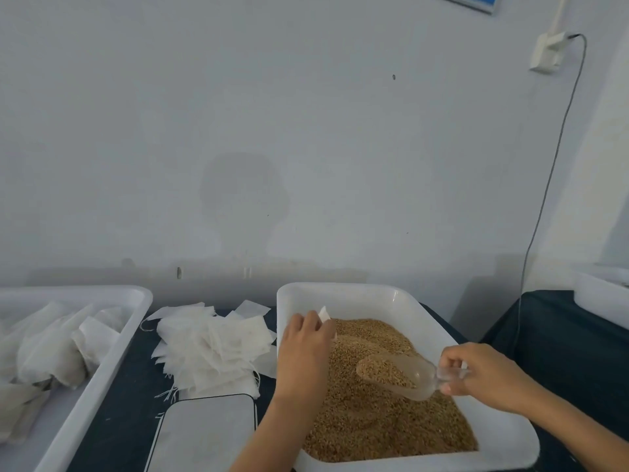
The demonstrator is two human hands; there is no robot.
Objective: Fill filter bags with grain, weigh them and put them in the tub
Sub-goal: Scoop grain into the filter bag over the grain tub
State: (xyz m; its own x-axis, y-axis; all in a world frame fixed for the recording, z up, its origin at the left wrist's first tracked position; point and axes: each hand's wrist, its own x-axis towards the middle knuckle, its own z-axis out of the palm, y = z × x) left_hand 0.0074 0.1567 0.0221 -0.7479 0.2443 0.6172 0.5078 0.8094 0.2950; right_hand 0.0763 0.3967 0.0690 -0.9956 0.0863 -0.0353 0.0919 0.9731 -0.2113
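Note:
A white tray (381,298) at centre right holds a bed of golden-brown grain (371,424). My right hand (486,376) grips the handle of a clear plastic scoop (398,373) that is full of grain and hangs just above the bed. My left hand (304,349) is over the tray's left side and pinches a small white filter bag (325,315), mostly hidden behind the fingers. A heap of empty white filter bags (211,345) lies on the dark table to the left of the tray. At far left a white tub (112,366) holds several filled bags (51,349).
A flat scale (207,434) with a pale platform sits at the front, between the tub and the grain tray. Another white container (602,301) stands at the right edge. A thin cable (544,185) runs down the wall from a socket.

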